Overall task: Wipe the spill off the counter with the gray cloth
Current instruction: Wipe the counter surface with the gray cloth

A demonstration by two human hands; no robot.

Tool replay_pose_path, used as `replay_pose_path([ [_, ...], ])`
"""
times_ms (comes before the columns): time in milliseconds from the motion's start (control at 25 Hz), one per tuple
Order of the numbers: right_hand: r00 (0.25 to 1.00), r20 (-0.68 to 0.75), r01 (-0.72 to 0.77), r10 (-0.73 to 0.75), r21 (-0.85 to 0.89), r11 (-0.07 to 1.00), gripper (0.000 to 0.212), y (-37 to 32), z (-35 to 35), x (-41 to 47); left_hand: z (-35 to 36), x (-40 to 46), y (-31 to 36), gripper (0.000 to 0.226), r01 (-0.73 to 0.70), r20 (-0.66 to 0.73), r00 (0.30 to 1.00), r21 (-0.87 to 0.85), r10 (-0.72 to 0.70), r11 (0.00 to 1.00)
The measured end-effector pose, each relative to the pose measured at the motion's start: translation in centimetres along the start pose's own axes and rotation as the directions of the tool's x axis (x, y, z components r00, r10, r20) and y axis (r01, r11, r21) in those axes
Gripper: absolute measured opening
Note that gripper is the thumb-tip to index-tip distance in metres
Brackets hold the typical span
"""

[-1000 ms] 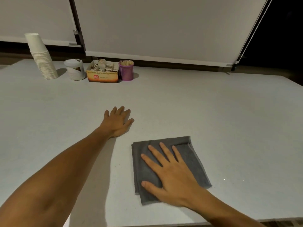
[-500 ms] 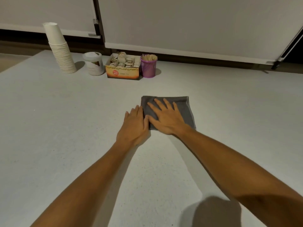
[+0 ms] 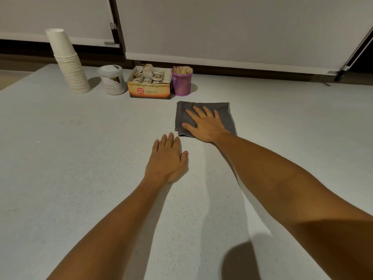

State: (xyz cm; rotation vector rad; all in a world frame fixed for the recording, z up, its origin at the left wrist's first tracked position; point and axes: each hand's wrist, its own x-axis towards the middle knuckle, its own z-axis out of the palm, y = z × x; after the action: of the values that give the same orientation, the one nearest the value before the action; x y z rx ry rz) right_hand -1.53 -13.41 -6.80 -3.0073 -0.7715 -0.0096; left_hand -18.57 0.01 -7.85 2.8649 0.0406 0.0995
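A folded gray cloth (image 3: 225,113) lies flat on the pale counter (image 3: 80,158), just in front of the purple cup. My right hand (image 3: 205,124) presses palm-down on the cloth with fingers spread; it covers the cloth's middle and near part. Palm-down on the bare counter lies my left hand (image 3: 167,160), a little nearer to me and left of the cloth, not touching it. No spill shows on the counter surface.
Along the counter's far edge stand a stack of white paper cups (image 3: 67,63), a white lidded tub (image 3: 112,79), an open box of tea bags (image 3: 150,83) and a purple mesh cup of wooden sticks (image 3: 181,80). White blinds hang behind.
My right hand has pushed the cloth away from me, from near the front edge up to just short of the purple cup. My left hand stays flat on the counter.
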Motion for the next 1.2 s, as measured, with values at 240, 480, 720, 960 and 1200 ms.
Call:
replay_pose_path([
  [240,0.999,-0.051,-0.017,0.019,0.042,0.999,0.073,0.3,0.2,-8.9,-0.8,-0.7,0.2,0.057,-0.040,0.002,0.999,-0.037,0.040,0.999],
  [480,0.999,-0.034,-0.037,0.040,0.086,0.996,0.076,1.3,-0.3,-21.1,-1.8,-2.6,0.9,0.047,-0.076,-0.028,0.997,-0.025,0.076,0.997],
  [720,0.997,-0.045,-0.055,0.059,0.091,0.994,0.076,2.2,-0.6,-34.8,-1.4,-4.1,1.6,0.025,-0.069,-0.124,0.990,-0.043,0.064,0.997],
  [960,0.996,-0.040,-0.070,0.074,0.084,0.994,0.083,2.4,-1.2,-42.1,-1.9,-5.9,3.2,0.035,0.004,0.015,1.000,0.037,-0.005,0.999],
  [1200,0.993,-0.061,-0.076,0.097,0.290,0.954,0.074,4.6,-3.0,-41.9,-2.6,-8.7,9.8,0.034,0.022,-0.014,1.000,0.055,-0.021,0.998],
])
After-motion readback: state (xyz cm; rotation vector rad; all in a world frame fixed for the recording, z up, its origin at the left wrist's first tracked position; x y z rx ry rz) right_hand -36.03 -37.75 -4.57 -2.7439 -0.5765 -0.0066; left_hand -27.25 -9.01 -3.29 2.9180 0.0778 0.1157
